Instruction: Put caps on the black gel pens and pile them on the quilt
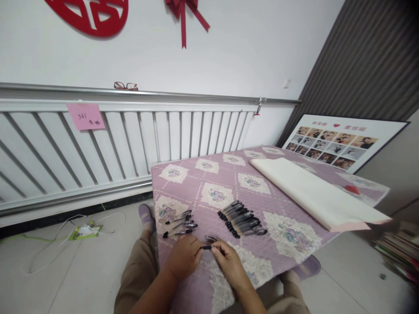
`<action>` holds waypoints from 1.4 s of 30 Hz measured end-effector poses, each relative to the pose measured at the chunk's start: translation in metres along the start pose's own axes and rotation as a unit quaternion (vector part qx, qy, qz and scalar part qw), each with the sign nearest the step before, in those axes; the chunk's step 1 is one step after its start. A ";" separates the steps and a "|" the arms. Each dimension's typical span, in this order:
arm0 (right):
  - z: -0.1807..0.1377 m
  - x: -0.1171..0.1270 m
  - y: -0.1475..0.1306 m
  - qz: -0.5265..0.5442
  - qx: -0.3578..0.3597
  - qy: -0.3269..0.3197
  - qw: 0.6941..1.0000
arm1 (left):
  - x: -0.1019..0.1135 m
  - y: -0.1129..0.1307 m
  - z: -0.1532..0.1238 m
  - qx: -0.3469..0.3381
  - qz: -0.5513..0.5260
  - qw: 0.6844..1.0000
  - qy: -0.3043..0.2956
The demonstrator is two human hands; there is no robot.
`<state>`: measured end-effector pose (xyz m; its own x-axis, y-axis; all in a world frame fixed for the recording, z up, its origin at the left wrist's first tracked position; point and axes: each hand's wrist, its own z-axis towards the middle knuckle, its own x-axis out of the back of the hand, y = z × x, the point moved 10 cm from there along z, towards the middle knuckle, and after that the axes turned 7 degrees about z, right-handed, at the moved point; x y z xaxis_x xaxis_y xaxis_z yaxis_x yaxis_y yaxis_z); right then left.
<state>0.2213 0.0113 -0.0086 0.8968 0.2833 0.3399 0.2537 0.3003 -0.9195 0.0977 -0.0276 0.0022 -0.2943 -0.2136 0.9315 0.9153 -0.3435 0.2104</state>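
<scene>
Left hand: the left hand [185, 257] is curled low over the near edge of the table, thumb and fingers pinching one end of a short black pen part [206, 247].
Right hand: the right hand [231, 264] pinches the other end, so the two sets of fingertips nearly meet.
Black pen part: between both hands, just above the cloth; best kept in one straight line, since a crooked push or pull would likely bend or slip it.
Dark clip end: a dark clip end [211, 239] shows just beyond the right fingertips; whether it is held or lying, I cannot tell.
Left pens: a few loose pens [181, 226] lie just past the left hand, close enough for a knuckle to nudge; keeping that wrist low and still should help.
Right pens: a slanting row of pens [244, 220] lies close together beyond the right hand; the elbow seems best kept tucked in.
Tablecloth: the quilted, flowered tablecloth [225, 174] looks soft, so bracing forearms rather than the pen would be steadier.
Paper: a large pale sheet [294, 187] lies farther right, well apart from the hands.
</scene>
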 end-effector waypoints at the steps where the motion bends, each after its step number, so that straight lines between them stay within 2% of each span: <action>1: 0.000 0.000 0.000 0.003 -0.002 -0.005 1.000 | 0.000 0.000 0.000 0.001 -0.002 1.000 0.001; 6: 0.001 0.002 0.002 0.003 -0.020 0.012 1.000 | 0.000 -0.001 -0.001 0.001 -0.002 1.000 0.012; 13: 0.001 0.000 -0.002 -0.088 0.027 0.045 0.995 | 0.000 0.000 0.000 0.002 0.014 1.000 0.015; 23: 0.000 0.008 0.004 0.044 -0.015 0.034 0.998 | 0.001 -0.003 0.001 0.016 -0.010 1.000 -0.008; 28: -0.001 0.010 0.013 0.052 -0.027 0.056 0.997 | 0.000 -0.004 0.002 0.023 -0.001 1.000 -0.014; 34: 0.000 0.003 0.005 0.015 0.000 0.028 0.999 | -0.003 0.000 0.002 0.009 0.019 0.999 -0.026; 39: 0.001 -0.009 -0.005 -0.022 0.029 -0.024 0.999 | -0.010 0.006 0.001 -0.020 0.023 0.998 -0.047; 42: 0.001 -0.009 -0.008 -0.045 0.031 -0.018 0.998 | -0.016 0.005 0.001 -0.018 0.048 0.997 -0.058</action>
<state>0.2107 0.0072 -0.0045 0.8577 0.2854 0.4278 0.3077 0.3817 -0.8716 0.1071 -0.0251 -0.0110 -0.1706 -0.1409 0.9752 0.9268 -0.3589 0.1103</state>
